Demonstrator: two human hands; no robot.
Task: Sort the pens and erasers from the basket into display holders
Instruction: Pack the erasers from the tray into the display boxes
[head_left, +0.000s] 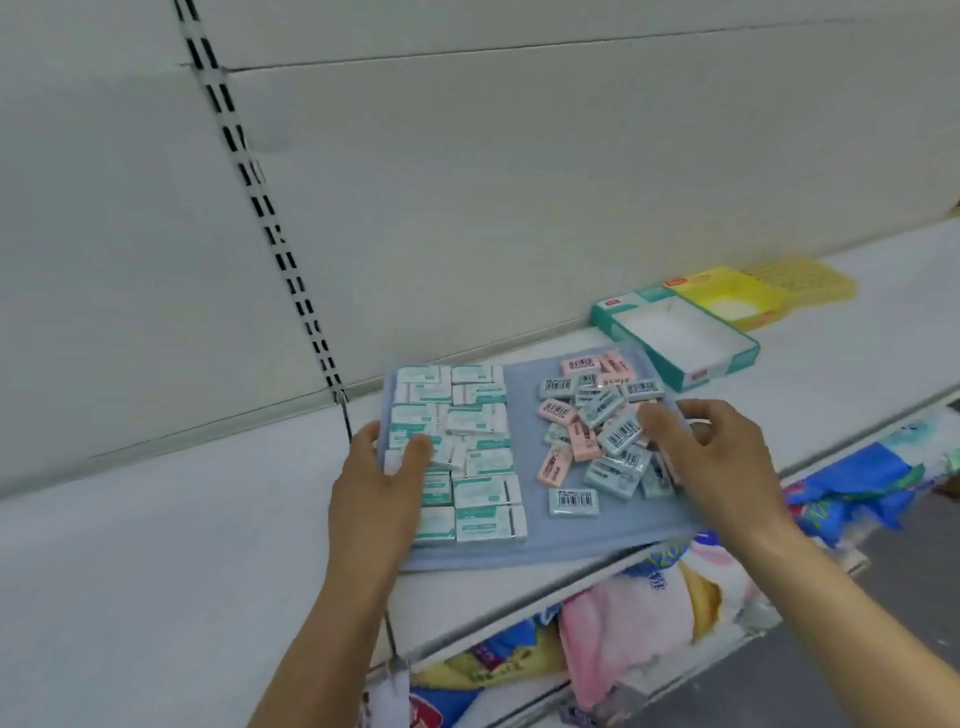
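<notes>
A flat blue tray (524, 540) lies on a white shelf. Its left half carries several white-and-teal erasers (467, 447) in neat rows. A loose heap of pink and pale-teal erasers (602, 431) with barcodes covers its right half. My left hand (379, 483) grips the tray's left edge, thumb on top of the white erasers. My right hand (717, 457) holds the tray's right edge, thumb resting on the heap. An empty teal display box (675, 338) stands behind the tray on the right, with a yellow display box (727, 299) beyond it.
A yellow plastic basket (810, 280) sits at the far right of the shelf. The white back wall has a slotted upright (260, 208). Below the shelf's front edge lie colourful packaged goods (649, 613). Bare shelf (156, 545) extends to the left.
</notes>
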